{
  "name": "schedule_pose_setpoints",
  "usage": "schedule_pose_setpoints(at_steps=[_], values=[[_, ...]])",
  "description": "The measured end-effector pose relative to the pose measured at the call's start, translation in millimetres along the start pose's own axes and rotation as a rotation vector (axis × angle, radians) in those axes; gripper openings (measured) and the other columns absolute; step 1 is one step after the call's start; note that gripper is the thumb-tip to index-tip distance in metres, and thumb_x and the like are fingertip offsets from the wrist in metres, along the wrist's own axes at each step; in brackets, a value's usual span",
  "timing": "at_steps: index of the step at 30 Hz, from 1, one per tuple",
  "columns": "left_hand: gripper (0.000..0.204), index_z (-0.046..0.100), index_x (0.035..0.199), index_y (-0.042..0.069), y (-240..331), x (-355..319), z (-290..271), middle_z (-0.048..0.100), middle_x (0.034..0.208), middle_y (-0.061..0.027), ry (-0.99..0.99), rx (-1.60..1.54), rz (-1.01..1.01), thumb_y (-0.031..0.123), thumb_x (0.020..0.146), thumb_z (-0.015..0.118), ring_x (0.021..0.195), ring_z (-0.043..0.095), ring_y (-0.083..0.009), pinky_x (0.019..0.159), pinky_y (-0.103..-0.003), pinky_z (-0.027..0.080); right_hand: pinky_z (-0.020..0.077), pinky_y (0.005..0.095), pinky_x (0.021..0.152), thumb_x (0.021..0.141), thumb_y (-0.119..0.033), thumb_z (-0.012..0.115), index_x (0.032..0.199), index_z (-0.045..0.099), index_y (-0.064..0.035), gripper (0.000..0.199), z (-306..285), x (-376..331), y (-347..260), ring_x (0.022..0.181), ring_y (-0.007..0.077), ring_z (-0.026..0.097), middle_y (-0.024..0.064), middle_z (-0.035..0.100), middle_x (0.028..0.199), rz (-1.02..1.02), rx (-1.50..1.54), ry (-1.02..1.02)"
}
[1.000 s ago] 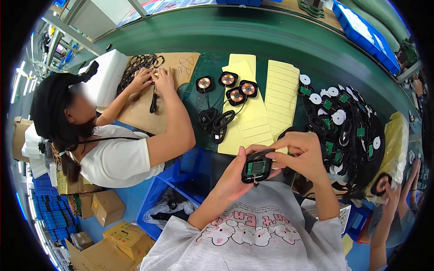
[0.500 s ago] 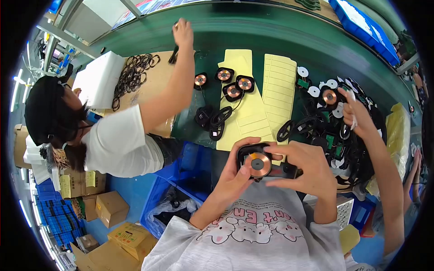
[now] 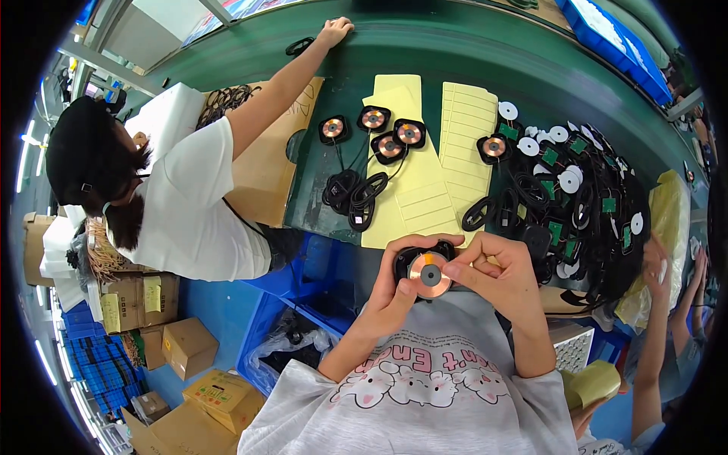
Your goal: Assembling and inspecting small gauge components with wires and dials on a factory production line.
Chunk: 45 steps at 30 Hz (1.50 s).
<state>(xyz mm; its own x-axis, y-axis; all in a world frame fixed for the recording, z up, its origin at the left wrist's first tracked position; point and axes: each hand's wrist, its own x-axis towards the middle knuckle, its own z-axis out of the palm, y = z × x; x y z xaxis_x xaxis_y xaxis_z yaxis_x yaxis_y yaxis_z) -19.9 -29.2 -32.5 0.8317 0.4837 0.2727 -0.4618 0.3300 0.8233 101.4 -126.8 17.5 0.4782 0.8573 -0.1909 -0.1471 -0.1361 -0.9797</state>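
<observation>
Close to my chest, my left hand (image 3: 390, 307) wraps round a black housing (image 3: 404, 263) with its thumb on the lower edge. A round copper coil (image 3: 429, 284) faces up at the housing; whether it is fully seated cannot be seen. The thumb and bent fingers of my right hand (image 3: 500, 277) pinch at the coil's right edge. Just beyond my hands are yellow sheets (image 3: 425, 205), with several finished-looking coil units (image 3: 409, 133) and bundled black cables (image 3: 369, 197) on and beside them.
A heap of green circuit boards, white discs and black cables (image 3: 569, 197) lies to the right. Another coil unit (image 3: 494, 147) sits beside it. At left a co-worker (image 3: 189, 205) reaches over the green belt (image 3: 425, 45). Blue bins (image 3: 262, 326) stand lower left; another person's hand (image 3: 656, 265) is at far right.
My right fingers have gone from spread to pinched on the coil. At right, a person's hand has withdrawn, leaving a coil unit by the sheets. The left co-worker's arm reaches farther; a cable lies on the belt.
</observation>
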Motion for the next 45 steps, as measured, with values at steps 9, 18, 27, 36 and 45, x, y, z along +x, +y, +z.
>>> schedule_pose_setpoints(at_steps=[9,18,27,36,45], values=[[0.036,0.032,0.121,0.005,2,-1,1,0.042,0.122,-0.0305,0.06,-0.028,-0.106,0.03,0.096,0.035,0.111,0.046,-0.0354,0.091,-0.044,0.04,0.0163,0.0158,0.045,0.076,-0.008,0.068,0.069,0.059,-0.0015,0.013,3,-3,1,0.047,0.0023,0.02,-0.0087,0.03,0.048,-0.021,-0.05,0.031],[0.033,0.032,0.121,0.003,1,0,3,0.043,0.124,-0.0256,0.077,-0.11,-0.089,0.023,0.095,0.036,0.106,0.05,-0.0295,0.086,-0.036,0.045,0.017,0.0161,0.044,0.075,-0.009,0.068,0.066,0.057,-0.002,0.016,8,-5,0,0.047,0.0033,0.02,-0.0079,0.03,0.048,-0.057,-0.144,0.109],[0.031,0.033,0.12,0.002,0,-2,5,0.044,0.123,-0.0249,0.128,-0.075,-0.1,0.012,0.092,0.043,0.105,0.05,-0.0286,0.084,-0.033,0.046,0.022,0.0195,0.041,0.072,-0.009,0.07,0.063,0.054,-0.0041,0.019,12,-5,11,0.043,0.0053,0.028,-0.0057,0.039,0.048,-0.245,-0.392,0.212],[0.022,0.048,0.107,0.0,16,15,-30,0.053,0.107,-0.0167,0.366,0.536,0.063,0.007,0.087,0.047,0.086,0.054,-0.0199,0.076,-0.027,0.046,0.0274,0.0241,0.042,0.071,-0.019,0.073,0.067,0.059,-0.0075,0.018,-2,23,8,0.043,0.0092,0.033,0.0003,0.043,0.048,-0.192,-0.729,0.09],[0.03,0.049,0.11,0.001,35,147,-203,0.057,0.091,-0.0105,0.686,0.829,0.025,0.012,0.083,0.055,0.076,0.055,-0.0184,0.067,-0.026,0.046,0.0392,0.0318,0.051,0.08,-0.04,0.058,0.064,0.06,0.0003,0.043,-123,134,37,0.051,0.0226,0.051,0.0086,0.054,0.056,0.111,-1.368,0.489]])
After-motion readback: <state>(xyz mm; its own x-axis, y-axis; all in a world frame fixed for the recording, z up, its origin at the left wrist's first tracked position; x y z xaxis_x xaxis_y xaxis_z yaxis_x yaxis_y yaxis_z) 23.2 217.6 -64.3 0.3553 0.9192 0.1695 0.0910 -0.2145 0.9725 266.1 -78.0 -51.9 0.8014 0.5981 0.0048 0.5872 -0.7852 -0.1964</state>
